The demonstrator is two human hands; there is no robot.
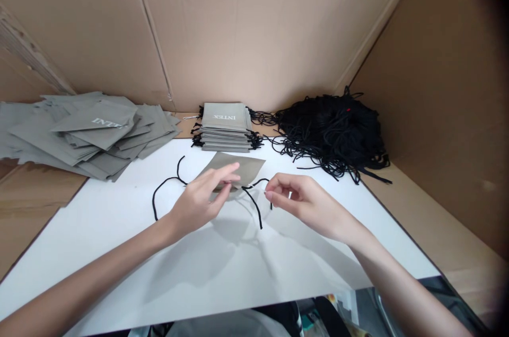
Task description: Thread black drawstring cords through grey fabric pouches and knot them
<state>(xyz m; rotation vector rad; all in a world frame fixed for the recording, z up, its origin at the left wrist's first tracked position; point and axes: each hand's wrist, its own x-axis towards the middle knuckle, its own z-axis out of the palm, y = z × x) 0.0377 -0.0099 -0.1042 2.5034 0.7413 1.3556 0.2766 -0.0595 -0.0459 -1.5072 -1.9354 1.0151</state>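
A grey fabric pouch [242, 164] is held a little above the white board [119, 241]. My left hand [201, 199] grips the pouch's near edge with closed fingers. A black cord [254, 204] runs out of the pouch on the right, and my right hand [302, 196] pinches its loop. A second black cord end [163, 186] curls out to the left of the pouch onto the board.
A neat stack of finished grey pouches [225, 127] stands behind. A loose heap of flat grey pouches [87, 132] lies at the left. A tangle of black cords [332, 130] fills the back right. Cardboard walls [254, 24] enclose the workspace.
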